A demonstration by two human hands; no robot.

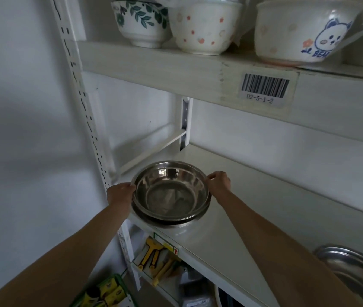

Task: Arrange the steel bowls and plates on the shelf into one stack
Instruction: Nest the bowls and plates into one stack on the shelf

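Note:
A stack of nested steel bowls (169, 193) sits at the left front corner of the white shelf (231, 247). My left hand (120, 193) grips the stack's left rim. My right hand (219, 182) holds the right rim, fingers curled over the edge. At the lower right, a steel plate (351, 269) lies on the same shelf, partly cut off by the frame edge and partly behind my right forearm.
The upper shelf (198, 69) carries several ceramic bowls (205, 27) and overhangs the steel stack. A white slotted upright (83, 103) stands left of the bowls. Below the shelf are yellow packaged tools (154, 258). A white wall (20, 129) is to the left.

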